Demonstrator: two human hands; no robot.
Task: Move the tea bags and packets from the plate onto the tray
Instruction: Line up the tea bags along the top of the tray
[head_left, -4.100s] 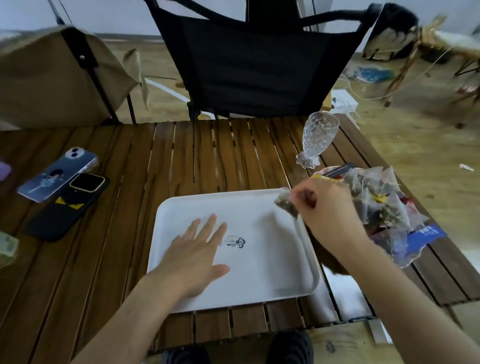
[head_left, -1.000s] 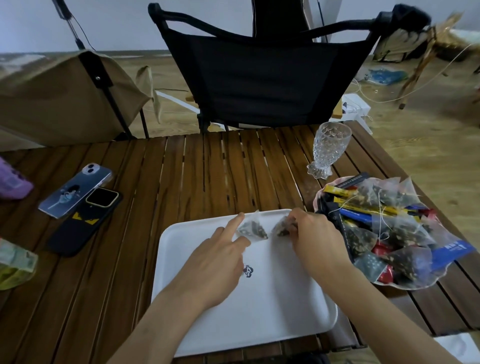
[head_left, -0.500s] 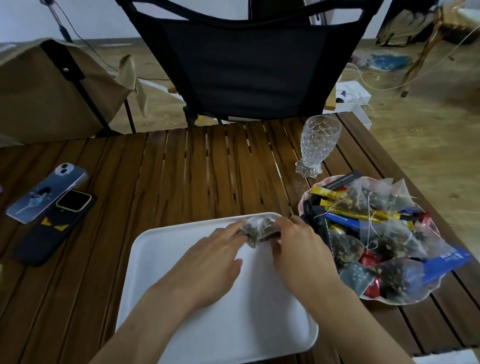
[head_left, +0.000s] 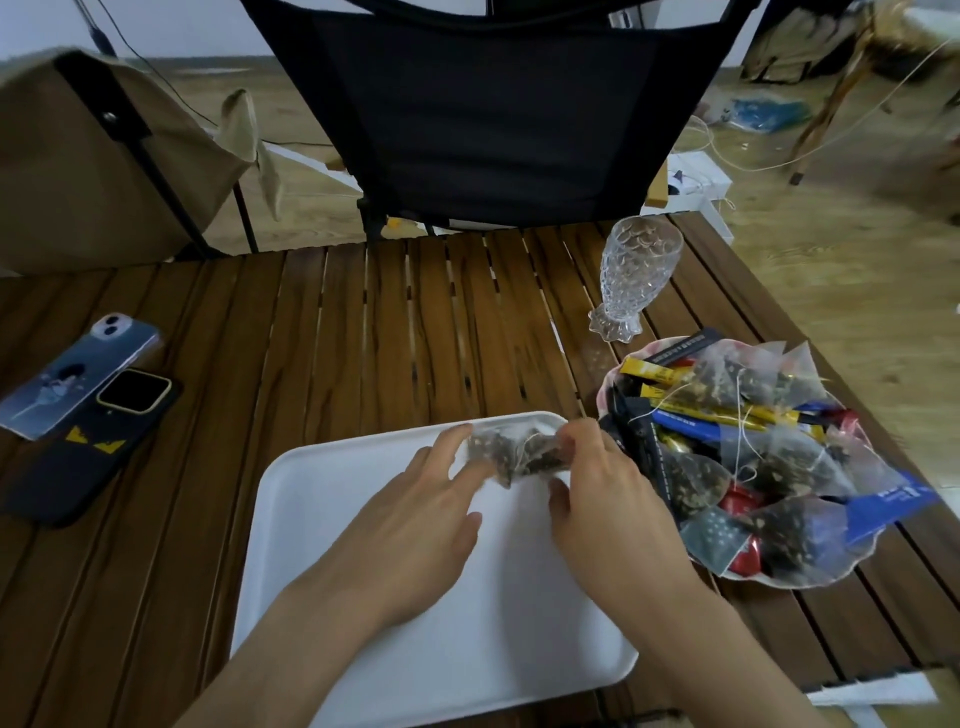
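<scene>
A white tray (head_left: 332, 519) lies on the wooden slat table in front of me. Two mesh tea bags (head_left: 511, 452) with dark leaves sit at the tray's far right corner, side by side. My left hand (head_left: 431, 514) touches the left bag with straight fingers. My right hand (head_left: 597, 499) pinches the right bag's edge between fingers and thumb. To the right, a pinkish plate (head_left: 613, 376) is heaped with several tea bags and stick packets (head_left: 753, 441) in yellow, blue, black and red.
A cut-glass goblet (head_left: 636, 278) stands behind the plate. Two phones (head_left: 83, 410) lie at the table's left. A black folding chair (head_left: 483, 114) faces me across the table, a tan chair (head_left: 88, 156) at the back left. The table's right edge runs close beside the plate.
Four seconds ago my right hand carried one bag toward the bare tray. Over the last second both hands brought two bags together at the tray's far right corner.
</scene>
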